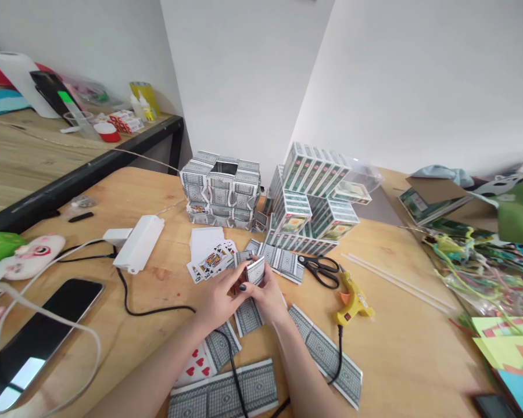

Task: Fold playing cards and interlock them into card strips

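Observation:
Over the middle of the table, my left hand [221, 295] and my right hand [268, 293] are together, closed on a grey-patterned playing card [256, 270]. The card looks folded; my fingers hide part of it. Below lie joined strips of cards, back side up: a long strip [244, 386] in front and another strip [326, 354] at the right. A card with red hearts [196, 367] shows beside my left forearm. Beyond my hands are loose face cards [215, 260]. Farther back stands a box-shaped structure built from cards [222, 197], with a square opening on top.
Green-and-white card boxes [318, 168] are stacked at the back. Black scissors [322, 270], a yellow glue gun [353, 302] and clear glue sticks [396, 281] lie right. A white power strip [139, 244], cables and a phone [47, 331] occupy the left. Craft scraps [483, 273] crowd the far right.

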### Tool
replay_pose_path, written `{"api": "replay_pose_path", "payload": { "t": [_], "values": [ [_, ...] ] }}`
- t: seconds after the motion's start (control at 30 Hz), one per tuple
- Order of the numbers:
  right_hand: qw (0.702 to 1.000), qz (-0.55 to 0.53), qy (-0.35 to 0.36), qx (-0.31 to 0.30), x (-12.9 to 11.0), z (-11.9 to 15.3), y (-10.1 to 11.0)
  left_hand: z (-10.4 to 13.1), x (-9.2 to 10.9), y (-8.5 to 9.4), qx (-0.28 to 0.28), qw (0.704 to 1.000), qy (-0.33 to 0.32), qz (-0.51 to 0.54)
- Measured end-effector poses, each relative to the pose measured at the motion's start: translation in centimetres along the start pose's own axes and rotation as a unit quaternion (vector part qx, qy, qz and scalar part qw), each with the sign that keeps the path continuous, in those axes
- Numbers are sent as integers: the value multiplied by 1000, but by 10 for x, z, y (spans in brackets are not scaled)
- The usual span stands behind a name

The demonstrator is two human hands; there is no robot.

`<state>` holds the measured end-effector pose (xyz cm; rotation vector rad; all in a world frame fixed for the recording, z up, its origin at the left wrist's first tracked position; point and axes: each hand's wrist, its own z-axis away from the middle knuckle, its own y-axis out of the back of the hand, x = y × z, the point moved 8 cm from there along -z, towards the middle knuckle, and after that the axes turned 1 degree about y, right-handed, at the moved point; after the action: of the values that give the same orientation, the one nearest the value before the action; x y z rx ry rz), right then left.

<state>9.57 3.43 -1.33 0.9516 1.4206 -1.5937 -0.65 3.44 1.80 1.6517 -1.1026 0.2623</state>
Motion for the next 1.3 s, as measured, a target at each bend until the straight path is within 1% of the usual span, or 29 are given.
{"api": "replay_pose_path", "payload": {
  "t": [0.2, 0.33, 0.47, 0.57, 0.63, 0.7, 0.77, 0.83, 0.87, 0.93, 1.03, 1.1, 1.13, 1.17, 1.23, 1.3],
  "values": [
    [1000, -14, -2, 13, -2, 3, -2, 1, 0, 0, 7, 1000, -12, -23],
    [999, -27, -3, 21, 0, 3, -2, 1, -2, 0, 11, 1000, -15, -17],
    [999, -31, -1, 36, 3, 2, 2, 1, -4, -7, -35, 999, 24, 20],
    [999, -22, 13, 40, 1, 1, 6, 1, 0, -11, -69, 992, 54, 93],
    [999, -10, 21, 37, -3, 1, 7, 0, 2, -14, -88, 982, 69, 155],
    [999, 6, 27, 36, -5, 2, 7, -2, -1, -17, -101, 964, 105, 223],
    [999, 21, 36, 34, -8, 3, 6, -3, -12, -17, -90, 939, 161, 292],
    [998, 29, 49, 27, -9, 4, 4, -4, -25, -17, -67, 905, 211, 363],
    [998, 33, 53, 20, -10, 5, 2, -4, -30, -18, -67, 884, 228, 403],
    [997, 45, 60, 6, -10, 5, 0, -2, -34, -24, -94, 833, 254, 481],
    [993, 82, 81, -8, -11, 6, 0, 3, -31, -33, -151, 752, 292, 572],
    [988, 114, 103, -5, -12, 5, 2, 5, -29, -35, -168, 712, 314, 606],
    [986, 125, 113, -1, -12, 5, 3, 5, -28, -35, -169, 701, 319, 615],
    [984, 132, 121, 4, -12, 4, 5, 4, -27, -34, -167, 698, 319, 619],
    [983, 129, 127, 17, -11, 2, 8, -1, -26, -30, -150, 710, 304, 618],
    [985, 116, 126, 27, -10, 0, 11, -5, -27, -24, -129, 733, 285, 604]
  ]
}}
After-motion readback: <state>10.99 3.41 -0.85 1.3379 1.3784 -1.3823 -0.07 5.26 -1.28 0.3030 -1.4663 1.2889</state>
